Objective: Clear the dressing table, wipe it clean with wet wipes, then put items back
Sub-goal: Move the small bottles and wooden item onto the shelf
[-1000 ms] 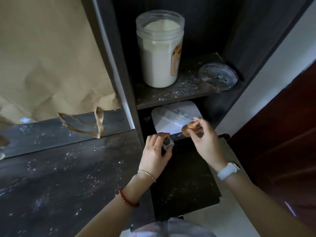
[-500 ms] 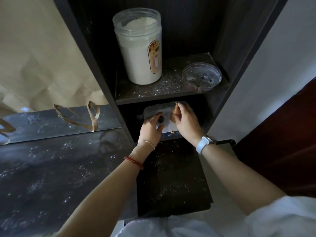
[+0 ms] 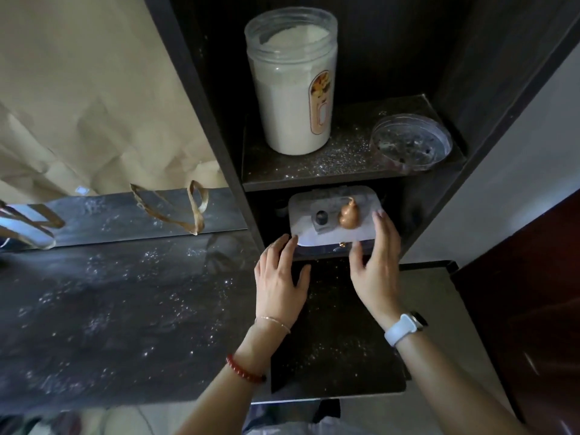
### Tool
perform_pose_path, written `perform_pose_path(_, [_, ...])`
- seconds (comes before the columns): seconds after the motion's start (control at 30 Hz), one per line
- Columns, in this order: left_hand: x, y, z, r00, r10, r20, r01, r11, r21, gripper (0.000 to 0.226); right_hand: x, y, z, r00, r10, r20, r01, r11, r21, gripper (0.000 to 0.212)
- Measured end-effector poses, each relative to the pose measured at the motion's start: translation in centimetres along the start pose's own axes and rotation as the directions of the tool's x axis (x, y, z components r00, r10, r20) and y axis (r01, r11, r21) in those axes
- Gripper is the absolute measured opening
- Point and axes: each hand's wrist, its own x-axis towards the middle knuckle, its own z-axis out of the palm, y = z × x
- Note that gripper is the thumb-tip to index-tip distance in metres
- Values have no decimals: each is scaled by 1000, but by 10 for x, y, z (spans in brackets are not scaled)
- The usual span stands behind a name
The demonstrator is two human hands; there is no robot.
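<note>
On the wipes pack (image 3: 332, 227), the gourd (image 3: 347, 215) now sits released, both hands withdrawn.

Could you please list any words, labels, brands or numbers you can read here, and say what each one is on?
No text can be read.
Jar: its orange label has a picture and a white panel, too blurred to read.
Wipes pack: faint print, illegible.
Watch: face not visible.
</note>
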Motion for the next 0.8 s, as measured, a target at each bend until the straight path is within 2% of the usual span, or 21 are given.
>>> perform_pose_path(0.07, [-26, -27, -11, 1000, -24, 20, 22, 996, 90, 49, -32, -5, 4, 1000, -6, 20, 6, 1000, 5, 38])
perform_pose_path(0.17, [-62, -73, -30, 989, -75, 124, 37, 959, 281, 50, -87, -21, 24, 965, -38, 261, 44, 999, -19, 34])
perform_pose_path(0.27, [-94, -114, -59, 939, -274, 209, 182, 908, 377, 53, -128, -46, 58, 835, -30, 549, 95, 991, -89, 43])
perform_pose_path(0.33, [-110, -146, -79, 898, -393, 201, 283, 862, 420, 52, -143, -71, 83, 757, -27, 653, 114, 989, -92, 45])
perform_pose_path(0.4, [-130, -196, -116, 866, -485, 123, 399, 818, 414, 50, -159, -115, 128, 708, -90, 700, 192, 979, -69, 44])
perform_pose_path(0.47, [-133, -206, -122, 855, -509, 101, 434, 808, 397, 46, -159, -126, 138, 680, -78, 729, 201, 976, -83, 43])
perform_pose_path(0.63, [-142, -325, -204, 795, -605, -31, 573, 734, 363, 42, -184, -227, 244, 561, -186, 807, 351, 936, -29, 41])
perform_pose_path(0.8, [-138, -445, -293, 770, -633, -78, 609, 693, 387, 48, -191, -335, 354, 445, -265, 855, 453, 891, 40, 45])
